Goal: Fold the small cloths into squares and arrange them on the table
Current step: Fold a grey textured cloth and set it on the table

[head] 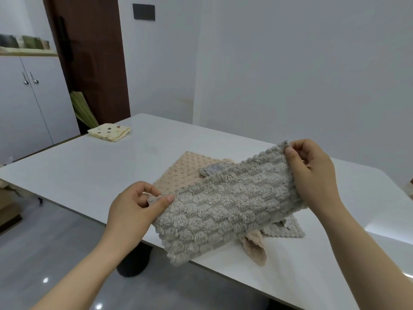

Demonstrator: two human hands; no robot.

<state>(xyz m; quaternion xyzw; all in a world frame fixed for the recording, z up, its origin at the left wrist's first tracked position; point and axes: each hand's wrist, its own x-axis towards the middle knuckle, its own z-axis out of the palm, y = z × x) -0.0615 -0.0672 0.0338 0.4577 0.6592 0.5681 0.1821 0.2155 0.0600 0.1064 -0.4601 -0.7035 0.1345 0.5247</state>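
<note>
Grey cloth (230, 202), fluffy and ribbed, is held up over the near side of the table (89, 166), stretched between both hands and tilted, with its right end higher and farther away. Its lower edge droops past the table's near edge.

Left hand (136, 206) pinches the cloth's left corner between thumb and index finger. The other fingers are curled in behind, and I can't tell if they touch the cloth. Right hand (310, 171) pinches the upper right corner between thumb and fingertips, with the fingers bunched together and the palm side hidden behind the cloth.

Under the held cloth, a peach cloth (178, 171) with a bumpy surface lies flat on the table, partly covered. A peach flap hangs off the near edge below the grey cloth; same piece or not, can't tell. A thin grey cloth (288, 230) with a zigzag edge lies on the table under the right end of the held one. It touches the peach fabric.

Spotted cloth (109, 131), cream with dots, is folded into a square at the table's far left corner, well apart from the pile.

Behind the table are a white cabinet (26, 104) with two handles at left and a brown door (89, 52) beside it.
</note>
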